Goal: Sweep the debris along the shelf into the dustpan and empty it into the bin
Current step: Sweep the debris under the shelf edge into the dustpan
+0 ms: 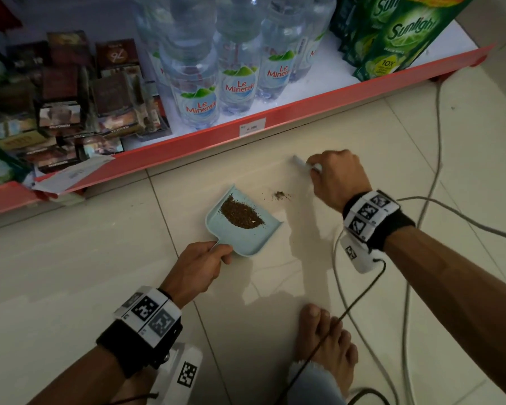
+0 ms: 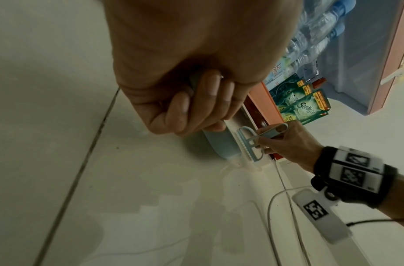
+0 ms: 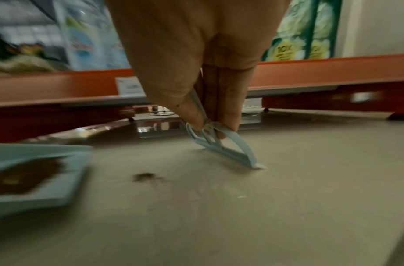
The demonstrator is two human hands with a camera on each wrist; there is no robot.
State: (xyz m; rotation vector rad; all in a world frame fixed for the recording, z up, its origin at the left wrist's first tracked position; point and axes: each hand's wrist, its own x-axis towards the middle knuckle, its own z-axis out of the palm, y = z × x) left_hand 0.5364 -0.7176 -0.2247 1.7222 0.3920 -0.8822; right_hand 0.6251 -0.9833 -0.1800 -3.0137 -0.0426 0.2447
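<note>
A light blue dustpan (image 1: 247, 238) lies on the tiled floor with a heap of brown debris (image 1: 241, 213) in it. My left hand (image 1: 200, 266) grips its handle; the curled fingers (image 2: 196, 106) show in the left wrist view. A small leftover pile of debris (image 1: 280, 195) sits on the floor just right of the pan's mouth, also seen as debris (image 3: 146, 177). My right hand (image 1: 338, 176) pinches a small light blue brush (image 3: 221, 145) whose edge touches the floor, beyond and to the right of that pile. The brush (image 2: 248, 144) also shows in the left wrist view.
The red bottom shelf edge (image 1: 246, 133) runs along the floor behind, carrying water bottles (image 1: 237, 80), green Sunlight packs (image 1: 392, 33) and dark boxes (image 1: 70, 112). White and dark cables (image 1: 433, 182) trail over the floor at right. My bare foot (image 1: 324, 340) is near the bottom.
</note>
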